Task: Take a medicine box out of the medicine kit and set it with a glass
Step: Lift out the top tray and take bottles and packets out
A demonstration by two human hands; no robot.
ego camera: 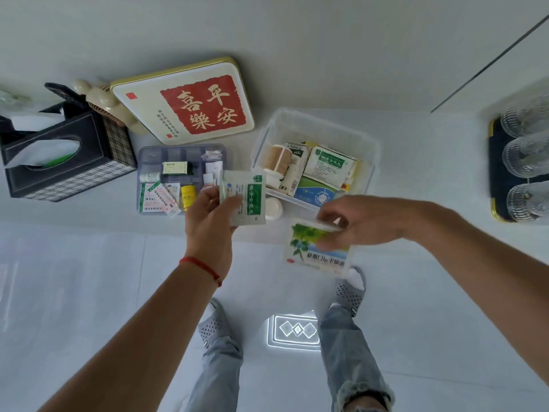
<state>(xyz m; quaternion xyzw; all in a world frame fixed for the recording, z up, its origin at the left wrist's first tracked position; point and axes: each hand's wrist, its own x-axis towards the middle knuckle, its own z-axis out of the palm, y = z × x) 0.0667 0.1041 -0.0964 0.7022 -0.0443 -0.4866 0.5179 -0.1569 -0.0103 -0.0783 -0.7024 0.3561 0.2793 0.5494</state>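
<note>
The clear plastic medicine kit [372, 150] stands open on the white counter, with several boxes and packets inside. My left hand [209, 221] holds a white and green medicine packet [248, 197] upright, just left of the kit. My right hand [359, 221] grips the top edge of a medicine box [315, 251] with a green leaf picture, held in the air in front of the kit, past the counter's front edge. Three ribbed glasses [524, 157] stand on a dark tray [496, 173] at the far right.
The kit's grey inner tray [145, 156] with small medicines lies left of the kit. Behind it a cream tin [181, 99] with red lettering leans on the wall. A checked tissue box [64, 162] stands at far left. A small white jar [273, 208] sits by the kit.
</note>
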